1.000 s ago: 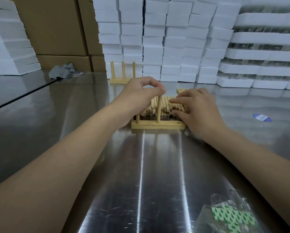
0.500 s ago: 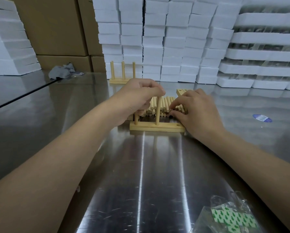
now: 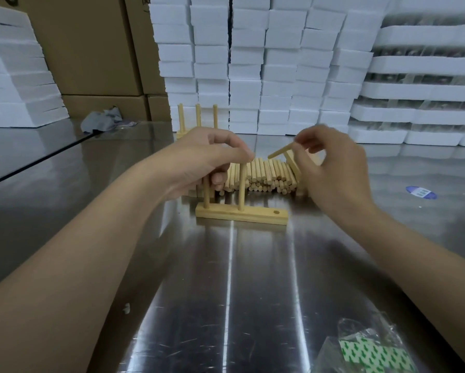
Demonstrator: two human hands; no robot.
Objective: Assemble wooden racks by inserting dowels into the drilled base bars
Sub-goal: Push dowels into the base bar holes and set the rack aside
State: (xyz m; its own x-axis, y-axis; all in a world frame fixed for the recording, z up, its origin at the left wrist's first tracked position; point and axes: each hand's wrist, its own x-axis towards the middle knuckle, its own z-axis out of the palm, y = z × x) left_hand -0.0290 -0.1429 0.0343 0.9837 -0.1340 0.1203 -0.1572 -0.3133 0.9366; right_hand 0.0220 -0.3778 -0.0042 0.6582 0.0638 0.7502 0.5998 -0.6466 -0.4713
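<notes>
Hands at work: my left hand pinches the middle dowel; my right hand grips a loose dowel for the base bar's empty hole, nearest the table's right edge.

Our bare left forearm runs in from the lower-left corner, wrist raised, and our left hand arches with its fingertips pinched over the top of an upright pale wooden dowel. Our right forearm enters from the lower right; our right hand, slightly blurred, pinches a tilted loose wooden dowel between thumb and fingers.
</notes>
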